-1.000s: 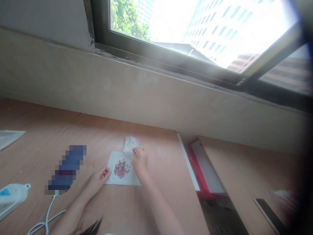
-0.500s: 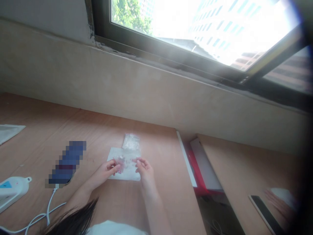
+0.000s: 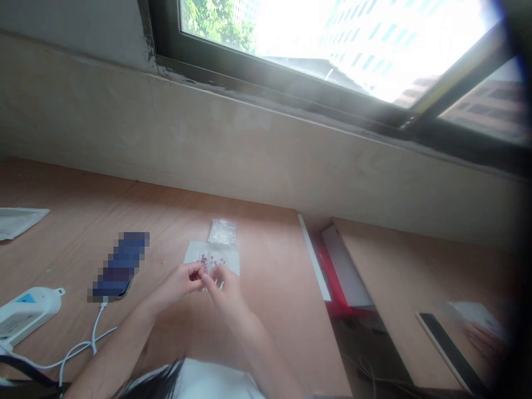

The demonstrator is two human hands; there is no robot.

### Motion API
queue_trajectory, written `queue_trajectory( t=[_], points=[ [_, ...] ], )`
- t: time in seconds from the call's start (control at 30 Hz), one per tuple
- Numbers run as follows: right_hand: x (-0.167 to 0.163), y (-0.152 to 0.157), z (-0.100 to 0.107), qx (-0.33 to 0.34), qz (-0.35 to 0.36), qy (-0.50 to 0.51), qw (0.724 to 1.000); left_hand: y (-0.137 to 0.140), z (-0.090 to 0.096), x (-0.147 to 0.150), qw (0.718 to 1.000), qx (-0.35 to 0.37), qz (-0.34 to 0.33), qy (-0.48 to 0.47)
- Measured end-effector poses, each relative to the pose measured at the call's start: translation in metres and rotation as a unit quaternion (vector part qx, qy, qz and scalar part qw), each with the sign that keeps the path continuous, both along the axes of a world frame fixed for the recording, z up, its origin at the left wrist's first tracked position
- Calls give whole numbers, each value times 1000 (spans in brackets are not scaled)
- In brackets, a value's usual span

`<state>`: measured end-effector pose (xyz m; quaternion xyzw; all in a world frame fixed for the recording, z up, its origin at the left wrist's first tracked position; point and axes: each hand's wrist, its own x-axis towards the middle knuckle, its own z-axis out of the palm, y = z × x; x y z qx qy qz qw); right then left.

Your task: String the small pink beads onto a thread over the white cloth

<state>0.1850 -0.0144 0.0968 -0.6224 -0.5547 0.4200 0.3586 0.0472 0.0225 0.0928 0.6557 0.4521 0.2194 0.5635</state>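
My left hand (image 3: 189,278) and my right hand (image 3: 224,284) meet over the lower part of a white sheet (image 3: 191,252). Their thumbs and forefingers are pinched together, fingertips touching or nearly so. What lies between them is too small to make out. Small pink and dark beads (image 3: 203,260) form a tight cluster right at the left fingertips; whether they hang from the hand or lie on the sheet, I cannot tell. Several loose pinkish beads (image 3: 216,260) are scattered on the sheet, just beyond the right hand. A clear plastic packet (image 3: 223,231) adjoins the sheet's far edge.
Left of my hands lies a blurred-out phone (image 3: 118,269) on a white cable (image 3: 98,321). A white power strip (image 3: 33,313) and a pale packet (image 3: 20,221) are farther left. Across a gap with a red item (image 3: 336,288), another person's hand (image 3: 484,338) rests near a dark device (image 3: 451,352).
My right hand has moved left and turned inward, so its fingertips now meet those of my left hand. Before, the hands were apart over the sheet. The view has shifted slightly.
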Motion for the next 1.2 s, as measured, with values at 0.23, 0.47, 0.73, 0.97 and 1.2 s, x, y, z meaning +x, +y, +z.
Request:
queue_trajectory(
  t=[0.23, 0.47, 0.73, 0.97, 1.2],
  points=[
    [9, 0, 12, -51, 61, 152, 985, -7, 13, 0, 1000, 6, -27, -10],
    [8, 0, 9, -75, -11, 173, 982, -9, 11, -8, 1000, 2, 5, 0],
    [4, 0, 0, -60, 6, 132, 989, -3, 3, -10, 995, 96, 4, 26],
    [1, 4, -5, -109, -34, 206, 972, 1, 16, -16, 985, 149, -80, 18],
    [7, 9, -23, -165, -32, 283, 944, -5, 21, -9, 987, 102, -110, 56]
  ],
)
